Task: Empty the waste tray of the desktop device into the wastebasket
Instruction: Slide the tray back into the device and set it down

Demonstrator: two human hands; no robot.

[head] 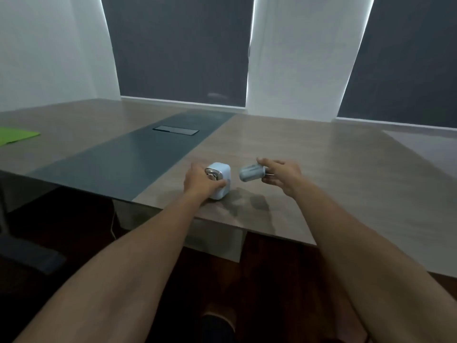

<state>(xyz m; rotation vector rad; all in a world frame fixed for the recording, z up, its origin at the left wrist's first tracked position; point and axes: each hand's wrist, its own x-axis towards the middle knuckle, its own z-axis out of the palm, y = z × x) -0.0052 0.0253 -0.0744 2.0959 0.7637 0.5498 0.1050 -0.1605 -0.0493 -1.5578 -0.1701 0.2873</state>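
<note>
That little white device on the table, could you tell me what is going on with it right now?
A person is steadying the white desktop device on the wooden table with the left hand. The right hand holds the grey waste tray, already pulled out and lifted clear to the device's right. No wastebasket is in view, so the tray is not yet emptied as far as can be seen.

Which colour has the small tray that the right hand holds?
Grey, slightly see-through: the tray in the right hand, seen in the head view.
</note>
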